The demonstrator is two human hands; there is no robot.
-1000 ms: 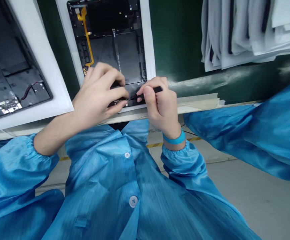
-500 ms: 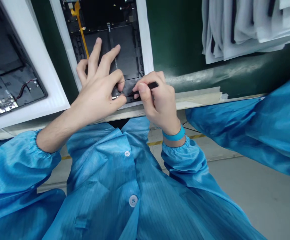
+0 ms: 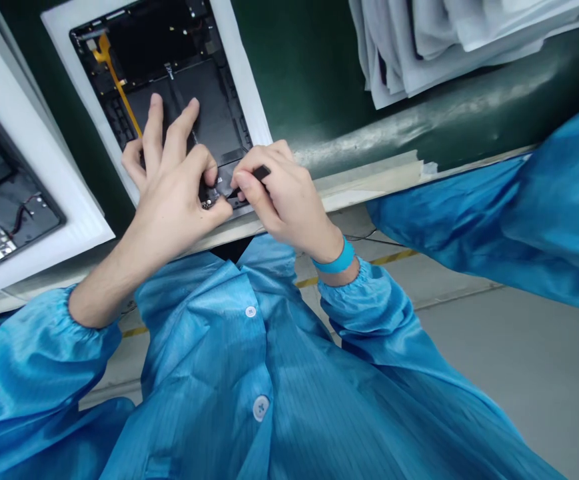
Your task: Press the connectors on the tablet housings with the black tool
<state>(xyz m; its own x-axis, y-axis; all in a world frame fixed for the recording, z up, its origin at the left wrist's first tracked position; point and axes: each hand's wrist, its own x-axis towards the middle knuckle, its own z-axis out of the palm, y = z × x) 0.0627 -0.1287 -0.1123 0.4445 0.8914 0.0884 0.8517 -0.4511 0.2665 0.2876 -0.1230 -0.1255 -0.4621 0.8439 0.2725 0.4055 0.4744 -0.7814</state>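
pinching one black tool (image 3: 262,173), right hand (image 3: 289,197) beside left hand (image 3: 169,193), its fingers (image 3: 155,127) splayed, hold unclear; two opened devices (image 3: 204,93), one beneath, near bench edge (image 3: 369,190); green mat (image 3: 309,80) extending rightward

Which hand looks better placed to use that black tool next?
Probably the right hand: it grips the black tool, angled toward the open device. No tool shows in the left hand.

Left hand (image 3: 168,190), two fingers extended; right hand (image 3: 285,195) curled, just beside.
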